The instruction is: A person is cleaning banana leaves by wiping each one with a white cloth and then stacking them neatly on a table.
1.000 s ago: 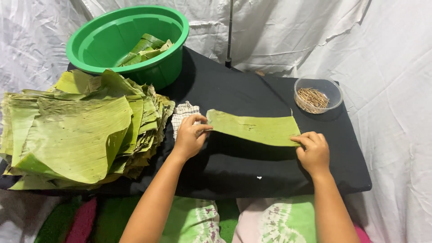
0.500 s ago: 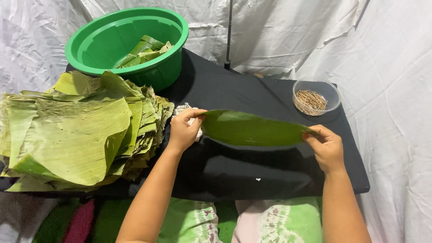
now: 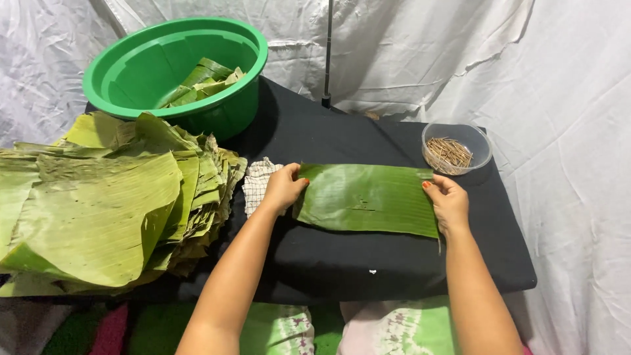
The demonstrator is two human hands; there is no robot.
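Leaf piece: a rectangular strip of banana leaf is laid flat on the black-covered surface, near its middle, long side running from 9 o'clock to 3 o'clock, glossy darker side up.
Left hand: the left hand is set at the strip's 9 o'clock end; its grip is closed on that short edge, thumb on top, the fingers apparently tucked beneath.
Right hand: the right hand is set at the 3 o'clock end; its grip is pinched on the edge there, fingertips on the upper face.
Weight: the strip is judged very light, easily lifted by its two ends.
Stiffness: it is judged soft and pliable across the ribs, and likely to sag in the middle if raised.
Fragility: a small tear shows near the centre; splitting along the fine parallel veins is judged likely if it is pulled hard or creased sharply.
Surface feel: the sheen suggests a smooth, slightly slippery face.
Where to hold: the two short ends are judged best, with flat fingers rather than nails.
Cloth: a checked cloth lies just beside the strip at 9 o'clock, partly under the left hand.
Leaf stack: a thick pile of leaves lies further out at 9 o'clock.
Basin: a green basin holding folded leaves stands at 11 o'clock.
Bowl: a clear bowl of thin sticks stands at 1 o'clock, near the right hand.
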